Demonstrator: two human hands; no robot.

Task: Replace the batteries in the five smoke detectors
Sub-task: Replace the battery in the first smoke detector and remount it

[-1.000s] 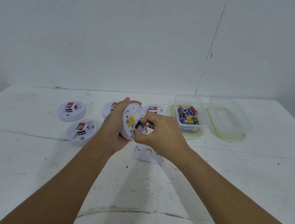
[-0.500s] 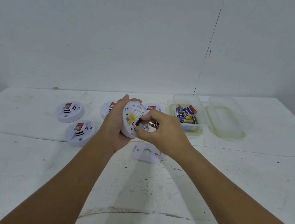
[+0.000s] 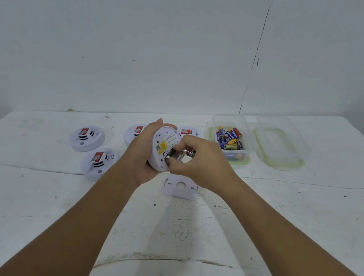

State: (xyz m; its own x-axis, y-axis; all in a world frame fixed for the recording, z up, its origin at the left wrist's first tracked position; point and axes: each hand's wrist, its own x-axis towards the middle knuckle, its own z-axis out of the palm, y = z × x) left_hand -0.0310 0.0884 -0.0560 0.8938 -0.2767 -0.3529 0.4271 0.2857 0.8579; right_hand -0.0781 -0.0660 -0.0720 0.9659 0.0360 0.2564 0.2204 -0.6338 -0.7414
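My left hand point(image 3: 139, 153) grips a round white smoke detector point(image 3: 164, 146) tilted on edge, its labelled back with the open battery bay facing right. My right hand point(image 3: 201, 162) is at that bay, its fingertips pinching a dark battery point(image 3: 167, 159) seated there, while a red and black battery point(image 3: 189, 152) sits held in the same hand's fingers. A white mounting plate point(image 3: 180, 186) lies on the table just below my hands. Other white detectors rest face up: one point(image 3: 87, 137) at far left, one point(image 3: 99, 162) in front of it, one point(image 3: 132, 133) behind my left hand, one point(image 3: 189, 132) behind my right.
A clear plastic box point(image 3: 229, 122) with several loose batteries stands at the back right, its clear lid point(image 3: 280, 144) beside it. The white table point(image 3: 33, 200) meets a white wall at the back.
My hands and the detector have barely shifted. The right fingers have worked lower into the battery bay, and the red and black battery shows more plainly.
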